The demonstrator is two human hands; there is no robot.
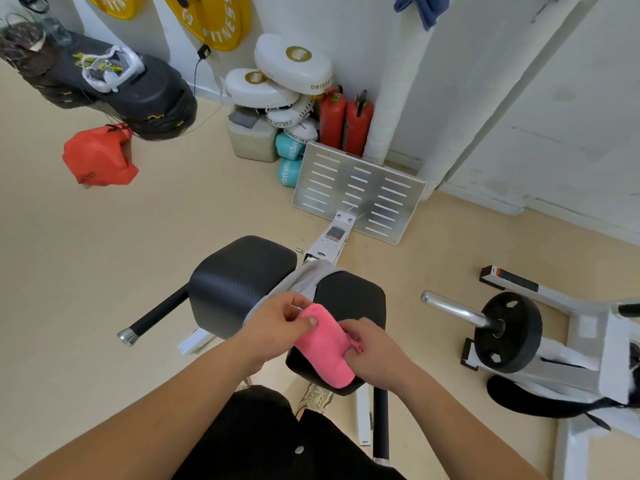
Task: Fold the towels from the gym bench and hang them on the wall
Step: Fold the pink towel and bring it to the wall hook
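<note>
Towels in three places. Pink towel [325,344], folded into a thick bundle, held over the right-hand black pad of the table [356,296]. Left grip [277,323] pinching its far end between thumb and curled fingers; right grip [374,348] curled into its near right edge. Grey towel [304,282] draped in the gap between the two pads, just beyond the left grip. Blue towel [420,8] hanging high on the wall [363,46].
</note>
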